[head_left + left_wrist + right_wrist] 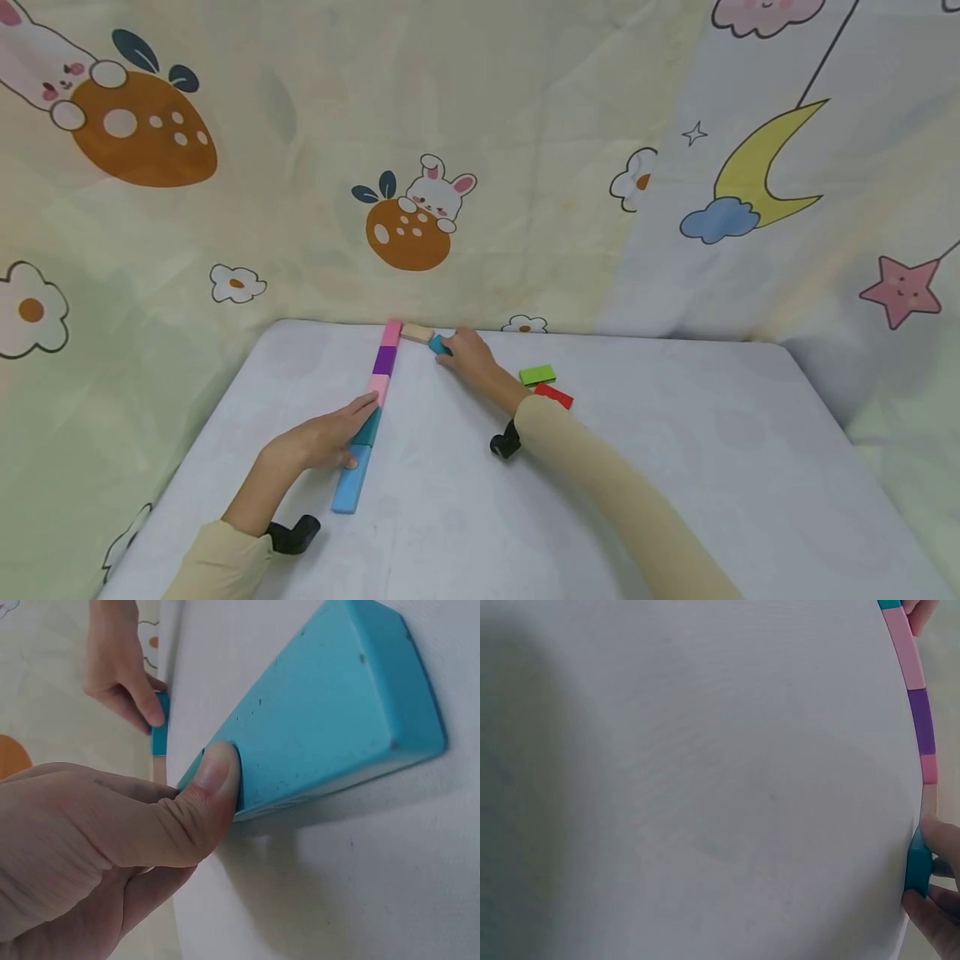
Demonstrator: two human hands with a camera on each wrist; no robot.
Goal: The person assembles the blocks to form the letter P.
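Note:
A straight row of coloured blocks runs away from the person: a light blue block (352, 482) nearest, then a teal block (367, 427), a light pink block (378, 385), a purple block (385, 360) and a bright pink block (392, 332). My left hand (322, 437) lies along the row's left side, fingers extended toward the light pink block. Its thumb (217, 769) presses on the light blue block by the teal one. At the far end, a beige block (417, 332) extends rightward from the row. My right hand (472, 360) pinches a blue-teal block (919, 866) at the beige block's right end.
Right of my right hand, a green block (537, 374) and a red block (555, 395) lie close together on the white tabletop (675, 467). Behind the table's far edge hangs a printed cloth (525, 167). A black wrist camera sits on each forearm.

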